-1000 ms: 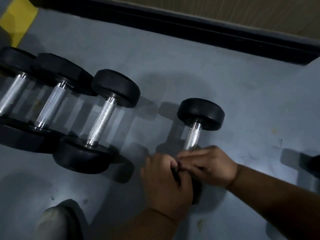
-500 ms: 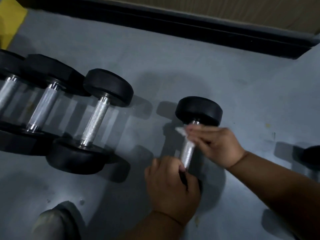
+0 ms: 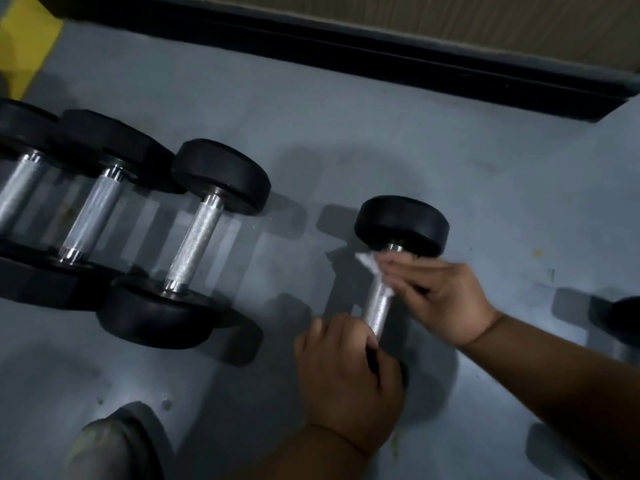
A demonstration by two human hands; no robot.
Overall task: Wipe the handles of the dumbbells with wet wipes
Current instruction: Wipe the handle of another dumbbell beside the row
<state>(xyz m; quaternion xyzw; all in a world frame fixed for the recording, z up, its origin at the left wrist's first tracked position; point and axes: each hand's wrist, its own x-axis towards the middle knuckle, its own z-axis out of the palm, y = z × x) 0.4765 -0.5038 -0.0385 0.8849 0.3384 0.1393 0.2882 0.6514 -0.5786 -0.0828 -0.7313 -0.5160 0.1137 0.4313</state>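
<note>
A small black dumbbell (image 3: pixel 401 221) lies on the grey floor, its silver handle (image 3: pixel 378 308) pointing toward me. My right hand (image 3: pixel 440 296) holds a white wet wipe (image 3: pixel 370 262) against the upper end of that handle, close to the far weight. My left hand (image 3: pixel 346 372) grips the near weight of the same dumbbell and hides most of it. To the left, three larger dumbbells lie side by side, the closest with a knurled handle (image 3: pixel 194 244).
A black skirting strip (image 3: pixel 346 46) runs along the wall at the back. A yellow patch (image 3: pixel 24 39) marks the top left corner. Another dark weight (image 3: pixel 627 317) sits at the right edge. My shoe (image 3: pixel 114 445) shows at the bottom left.
My right hand has slid with the wipe up the handle, from beside my left hand to the far weight. My left hand stays on the near weight.
</note>
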